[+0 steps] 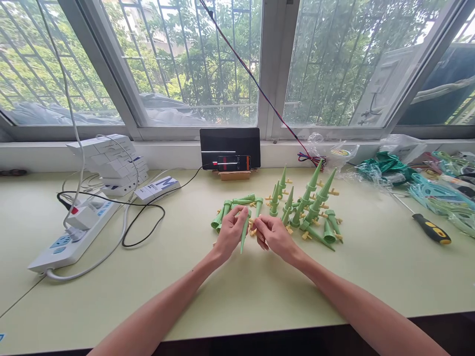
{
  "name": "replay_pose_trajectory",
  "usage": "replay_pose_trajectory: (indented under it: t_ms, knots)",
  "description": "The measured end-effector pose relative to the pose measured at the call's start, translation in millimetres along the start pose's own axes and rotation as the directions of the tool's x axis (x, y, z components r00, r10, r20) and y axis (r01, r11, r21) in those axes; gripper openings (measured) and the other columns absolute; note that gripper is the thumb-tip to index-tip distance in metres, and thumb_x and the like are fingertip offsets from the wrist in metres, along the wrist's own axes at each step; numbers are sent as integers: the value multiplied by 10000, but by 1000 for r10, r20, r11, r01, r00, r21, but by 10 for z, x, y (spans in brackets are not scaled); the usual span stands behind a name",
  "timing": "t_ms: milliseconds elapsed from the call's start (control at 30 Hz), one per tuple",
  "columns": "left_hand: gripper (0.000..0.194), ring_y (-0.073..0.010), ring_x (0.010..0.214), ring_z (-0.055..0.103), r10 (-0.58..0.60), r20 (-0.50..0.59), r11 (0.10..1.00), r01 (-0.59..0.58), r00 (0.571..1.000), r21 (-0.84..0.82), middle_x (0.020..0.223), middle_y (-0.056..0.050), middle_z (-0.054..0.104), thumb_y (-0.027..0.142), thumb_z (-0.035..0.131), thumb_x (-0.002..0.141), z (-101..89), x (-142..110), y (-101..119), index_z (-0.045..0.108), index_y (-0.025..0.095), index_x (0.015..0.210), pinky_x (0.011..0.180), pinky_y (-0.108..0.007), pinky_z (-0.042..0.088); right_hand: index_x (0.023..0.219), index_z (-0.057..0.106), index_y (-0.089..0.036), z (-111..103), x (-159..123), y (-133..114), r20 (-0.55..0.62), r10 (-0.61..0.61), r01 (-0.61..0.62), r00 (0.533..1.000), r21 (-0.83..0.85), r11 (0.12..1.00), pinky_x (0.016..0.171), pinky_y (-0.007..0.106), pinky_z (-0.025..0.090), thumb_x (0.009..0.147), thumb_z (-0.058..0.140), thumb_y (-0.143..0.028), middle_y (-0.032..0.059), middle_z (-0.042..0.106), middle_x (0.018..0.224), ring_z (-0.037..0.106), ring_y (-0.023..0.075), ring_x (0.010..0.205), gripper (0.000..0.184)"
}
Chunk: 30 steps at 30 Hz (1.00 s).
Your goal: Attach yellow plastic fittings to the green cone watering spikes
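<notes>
My left hand [233, 230] is closed around a green plastic watering spike [244, 236], its pointed end tilted down toward me. Close beside it, my right hand [273, 233] pinches a small yellow valve [253, 228] at the spike's side, largely covered by the fingers. Behind my left hand lies a loose pile of green spikes [226, 207]. To the right of my right hand, several green spikes with yellow valves [315, 202] stand point up, and a few others [329, 230] lie or lean at their edge.
A phone [233, 163] on a small stand leans before a black tablet [230, 136] at the back. Left are a power strip [79, 242], cables and stacked white boxes [115, 158]. Right lie a screwdriver [430, 228] and plastic bags [441, 198]. The table's front edge [256, 336] is near my forearms.
</notes>
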<state>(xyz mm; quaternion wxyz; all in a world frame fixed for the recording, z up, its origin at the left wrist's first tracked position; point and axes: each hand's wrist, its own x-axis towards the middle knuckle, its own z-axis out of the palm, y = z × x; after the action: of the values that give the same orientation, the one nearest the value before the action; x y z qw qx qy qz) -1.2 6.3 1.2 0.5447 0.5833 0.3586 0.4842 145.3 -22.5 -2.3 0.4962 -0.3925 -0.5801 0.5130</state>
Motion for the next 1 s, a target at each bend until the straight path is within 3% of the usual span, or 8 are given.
replay_pose_trajectory:
  t_ms: [233, 433, 767, 1000]
  knots:
    - [356, -74, 463, 373, 92, 6, 990, -92, 996, 108, 553, 64, 394, 558, 536, 894, -18, 6, -31, 543, 202, 893, 448, -207, 292, 686, 546, -160, -15, 16, -26, 149, 210, -252, 966, 365, 896, 373, 196, 214, 812, 661, -547, -119, 268, 449, 329, 50, 350, 422]
    - [353, -83, 477, 377, 119, 2, 979, -117, 993, 165, 550, 60, 380, 553, 531, 898, -18, 3, -30, 548, 200, 882, 458, -213, 298, 683, 531, -164, -23, 21, -51, 210, 334, -394, 919, 454, 799, 374, 181, 171, 796, 687, -497, -119, 268, 433, 289, 41, 367, 384]
    - [356, -70, 444, 353, 76, 7, 992, -76, 997, 102, 530, 69, 376, 556, 527, 901, -12, 21, -10, 532, 202, 865, 430, -204, 262, 676, 549, -156, 2, 40, 39, 131, 236, -270, 963, 404, 874, 381, 197, 249, 818, 656, -574, -98, 333, 454, 370, 56, 365, 454]
    - [361, -62, 431, 358, 47, -23, 992, -44, 999, 119, 523, 74, 367, 554, 546, 889, 8, 4, -23, 535, 196, 853, 410, -193, 257, 645, 526, -160, 16, 24, 42, 115, 203, -231, 972, 365, 902, 388, 199, 232, 814, 675, -551, -103, 309, 461, 339, 47, 371, 451]
